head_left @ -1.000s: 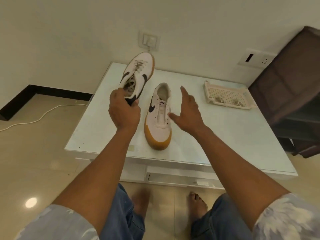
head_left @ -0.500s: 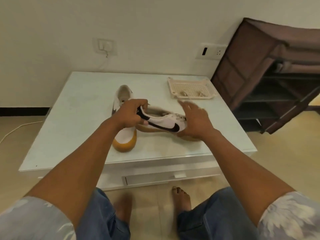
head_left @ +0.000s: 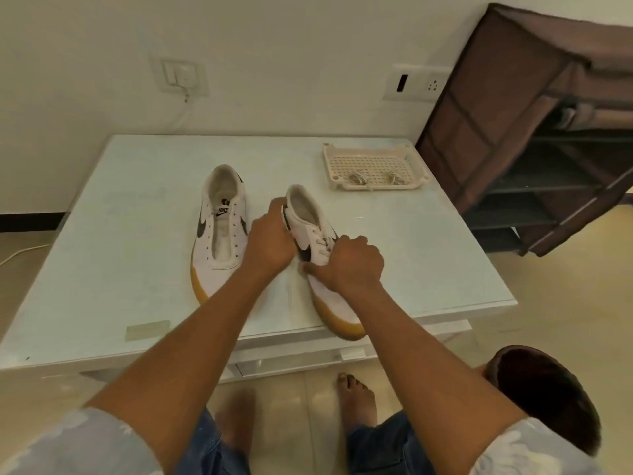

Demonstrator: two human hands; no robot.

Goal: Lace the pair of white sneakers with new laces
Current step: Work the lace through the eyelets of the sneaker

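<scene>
Two white sneakers with black swooshes and gum soles lie on a white table (head_left: 113,269). The left sneaker (head_left: 221,231) has no laces and sits with its toe toward me. The right sneaker (head_left: 320,255) still carries laces and lies beside it, toe at the table's front edge. My left hand (head_left: 270,240) grips that sneaker's heel side. My right hand (head_left: 349,265) holds it across the laced middle, fingers curled over the upper. Two bundled laces (head_left: 375,178) lie in a cream plastic tray (head_left: 334,159) at the back right.
A brown fabric shoe rack (head_left: 534,132) stands right of the table. Wall sockets (head_left: 183,77) and a cable are behind it. A strip of tape (head_left: 147,329) is on the table's front left. Another person's head (head_left: 544,395) shows at lower right. My bare feet are under the table edge.
The laced sneaker came from my left hand's raised grip down onto the table beside the other one, turned toe toward me. My right hand closed over its middle. The view shifted left.
</scene>
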